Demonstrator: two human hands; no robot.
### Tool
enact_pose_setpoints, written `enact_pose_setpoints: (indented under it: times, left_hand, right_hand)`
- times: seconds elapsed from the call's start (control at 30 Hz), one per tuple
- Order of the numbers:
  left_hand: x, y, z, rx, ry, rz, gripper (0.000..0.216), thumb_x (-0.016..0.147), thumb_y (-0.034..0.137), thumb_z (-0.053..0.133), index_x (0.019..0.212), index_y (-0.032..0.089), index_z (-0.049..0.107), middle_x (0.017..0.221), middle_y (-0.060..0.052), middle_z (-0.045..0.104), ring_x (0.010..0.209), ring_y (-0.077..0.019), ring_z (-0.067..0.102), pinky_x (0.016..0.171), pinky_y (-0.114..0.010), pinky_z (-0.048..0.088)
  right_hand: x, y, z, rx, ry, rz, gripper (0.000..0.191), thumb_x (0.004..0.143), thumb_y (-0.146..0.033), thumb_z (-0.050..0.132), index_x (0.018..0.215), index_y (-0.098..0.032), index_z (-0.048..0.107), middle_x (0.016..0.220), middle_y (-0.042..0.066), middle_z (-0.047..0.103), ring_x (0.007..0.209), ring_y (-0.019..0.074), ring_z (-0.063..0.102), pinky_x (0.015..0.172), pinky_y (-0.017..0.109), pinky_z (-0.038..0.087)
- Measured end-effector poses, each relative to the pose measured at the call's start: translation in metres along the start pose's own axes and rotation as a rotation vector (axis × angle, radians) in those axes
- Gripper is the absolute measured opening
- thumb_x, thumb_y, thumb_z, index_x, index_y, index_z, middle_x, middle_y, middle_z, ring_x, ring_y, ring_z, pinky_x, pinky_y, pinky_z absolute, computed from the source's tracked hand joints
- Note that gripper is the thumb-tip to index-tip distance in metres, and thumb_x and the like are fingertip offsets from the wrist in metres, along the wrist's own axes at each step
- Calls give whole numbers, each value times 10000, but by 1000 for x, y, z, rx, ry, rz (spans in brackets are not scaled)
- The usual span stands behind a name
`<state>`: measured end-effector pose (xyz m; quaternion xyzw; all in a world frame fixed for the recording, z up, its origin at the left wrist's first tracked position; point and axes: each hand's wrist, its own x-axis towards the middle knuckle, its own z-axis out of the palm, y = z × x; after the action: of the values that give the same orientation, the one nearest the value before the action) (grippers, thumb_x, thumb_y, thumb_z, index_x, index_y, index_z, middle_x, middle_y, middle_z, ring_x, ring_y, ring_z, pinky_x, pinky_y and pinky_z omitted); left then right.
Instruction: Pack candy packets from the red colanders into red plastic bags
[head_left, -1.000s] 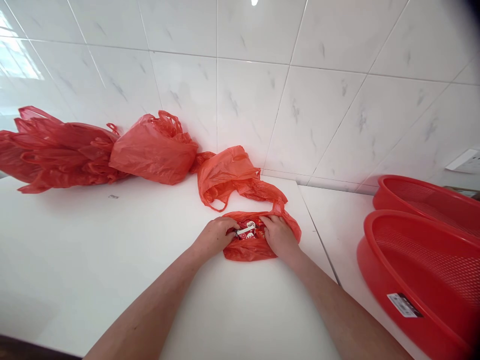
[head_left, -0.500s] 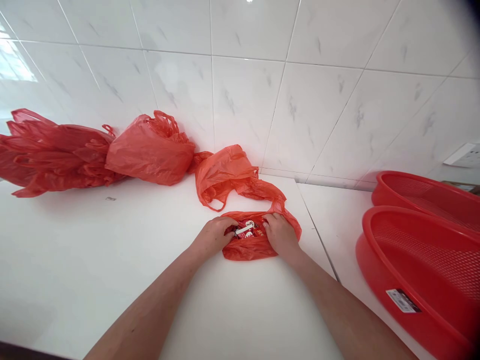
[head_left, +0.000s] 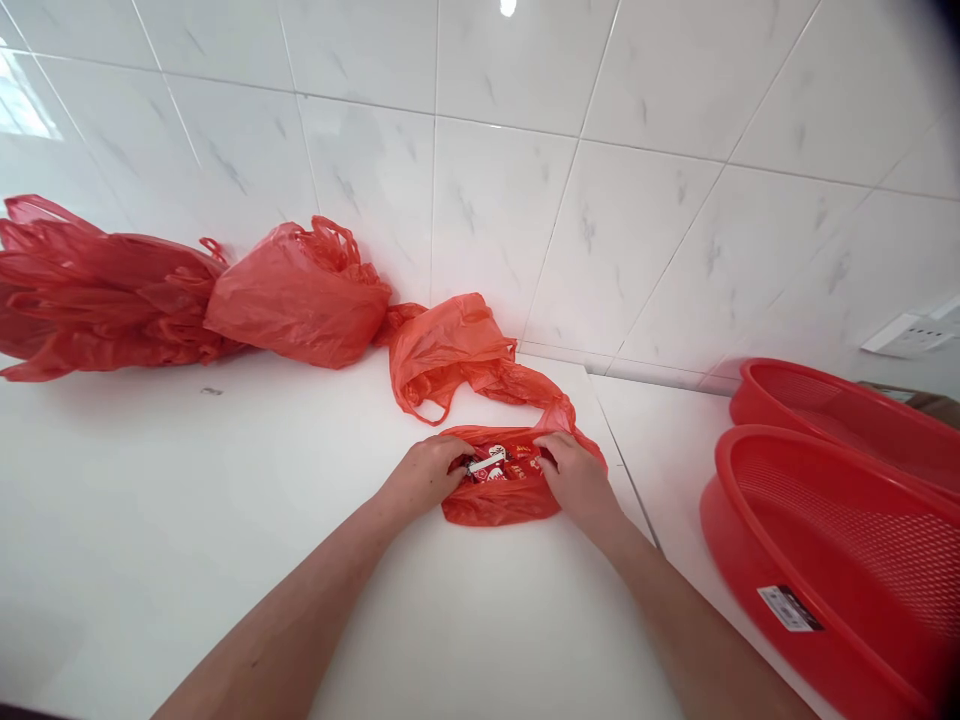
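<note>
A small red plastic bag (head_left: 499,502) lies open on the white counter (head_left: 225,500). Inside it show red-and-white packets (head_left: 504,464), too small to name. My left hand (head_left: 424,476) curls its fingers over the bag's left rim. My right hand (head_left: 576,477) grips the right rim. Both hands hold the mouth of the bag apart.
Three more red plastic bags line the tiled wall: a big crumpled one (head_left: 90,290) at far left, a full one (head_left: 296,297), and a limp one (head_left: 450,350) just behind my hands. Two red mesh baskets (head_left: 832,560) (head_left: 847,410) stand at the right.
My right hand has slid slightly right along the rim, widening the bag's mouth a little. The view has shifted a bit; the other bags and baskets stay put.
</note>
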<state>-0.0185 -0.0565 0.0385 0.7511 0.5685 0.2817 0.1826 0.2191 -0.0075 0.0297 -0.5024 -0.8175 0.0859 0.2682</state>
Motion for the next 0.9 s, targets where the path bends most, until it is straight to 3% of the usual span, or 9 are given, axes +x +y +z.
enact_pose_setpoints:
  times: [0.2,0.4,0.77,0.9]
  left_hand:
    - [0,-1,0,-1,-2,25,392,752,106,456,1018,282,685,1016,8,689,936,-191,620,806,-272,492]
    - [0,0,2,-14,13,2,353,773,130,458,1006,273,682,1000,4,693,910,-184,624,793,-267,495]
    - [0,2,2,-8,3,23,356,765,131,457,994,280,684,978,19,700,884,-173,623,752,-253,483]
    - [0,2,2,-5,-3,24,340,776,134,457,985,278,684,978,21,697,876,-171,622,743,-254,480]
  right_hand:
    - [-20,3,-15,-139,-59,16,415,821,-142,525,1224,-242,521,1240,52,577,1029,206,589,803,322,477]
    - [-26,10,-8,-142,-87,100,543,785,-228,613,1306,-246,461,1281,76,543,1085,232,573,851,361,476]
    - [-23,11,-6,-65,-91,167,595,775,-282,621,1343,-242,446,1336,67,506,1134,228,549,894,359,477]
    - [-23,11,-8,-60,-17,166,374,813,-250,559,1186,-253,572,1185,34,625,1074,213,580,869,351,476]
